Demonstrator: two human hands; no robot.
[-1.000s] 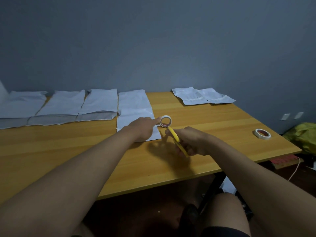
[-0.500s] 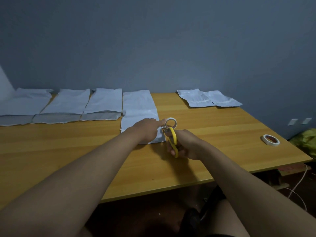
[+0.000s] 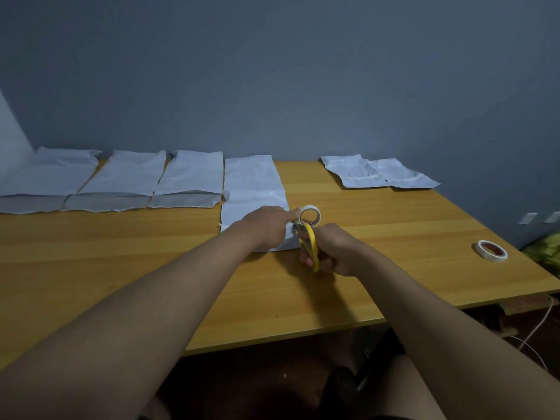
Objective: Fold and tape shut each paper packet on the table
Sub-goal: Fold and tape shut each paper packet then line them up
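The paper packet (image 3: 254, 189) lies under the left hand (image 3: 266, 227), which pinches the tape roll (image 3: 309, 215); the right hand (image 3: 333, 250) grips yellow scissors (image 3: 310, 245).

Scissors (image 3: 309, 242) now upright, nearer the tape roll (image 3: 309, 215).

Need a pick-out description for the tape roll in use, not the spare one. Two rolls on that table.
Start at the wooden table and find the packet lying mid-table under the left hand. The tape roll stands on edge at that packet's right edge, at the left fingertip, just above the yellow scissors in the right hand. The spare roll lies flat, alone near the table's right edge.
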